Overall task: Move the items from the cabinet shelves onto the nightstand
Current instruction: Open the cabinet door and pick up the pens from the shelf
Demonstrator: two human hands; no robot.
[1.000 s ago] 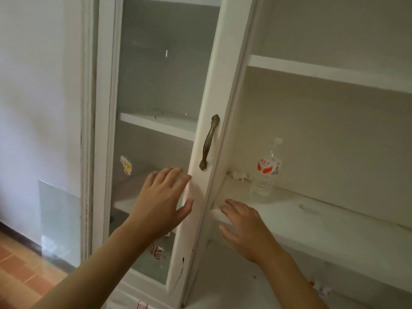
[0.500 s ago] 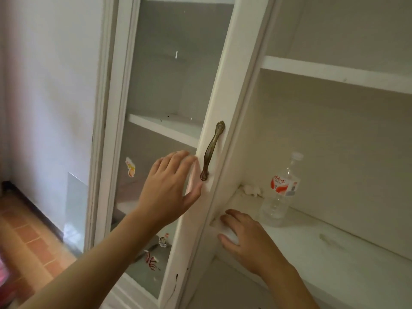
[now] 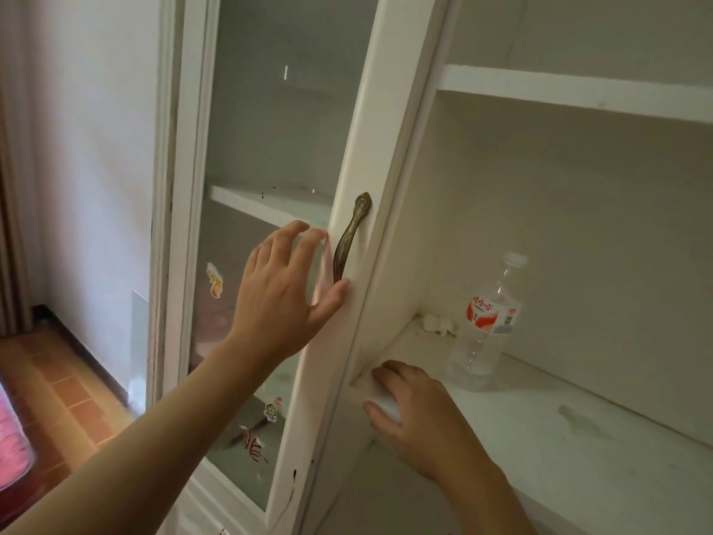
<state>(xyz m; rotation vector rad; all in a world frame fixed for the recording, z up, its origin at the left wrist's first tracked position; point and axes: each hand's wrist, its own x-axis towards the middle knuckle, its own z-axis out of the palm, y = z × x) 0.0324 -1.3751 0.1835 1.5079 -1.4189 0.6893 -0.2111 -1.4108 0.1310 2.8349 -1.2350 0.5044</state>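
Observation:
A clear plastic bottle (image 3: 487, 322) with a red and white label stands upright on the white cabinet shelf (image 3: 540, 430), near its back left corner. A small crumpled white scrap (image 3: 436, 325) lies beside it. My left hand (image 3: 285, 291) is spread flat with fingers straight against the glass door (image 3: 270, 121), its thumb just below the brass handle (image 3: 349, 235). My right hand (image 3: 416, 415) rests on the front left edge of the shelf, fingers curled over the edge. The nightstand is out of view.
A higher shelf (image 3: 578, 90) in the open compartment shows nothing on it. Behind the glass is another shelf (image 3: 270, 204), and stickers (image 3: 214, 283) dot the pane. A white wall (image 3: 88, 148) and tiled floor (image 3: 65, 395) lie left, with pink fabric (image 3: 11, 442) at the edge.
My left hand rose along the glass door until its thumb reached the foot of the handle. The view moved closer and shifted left. My right hand stayed on the shelf edge.

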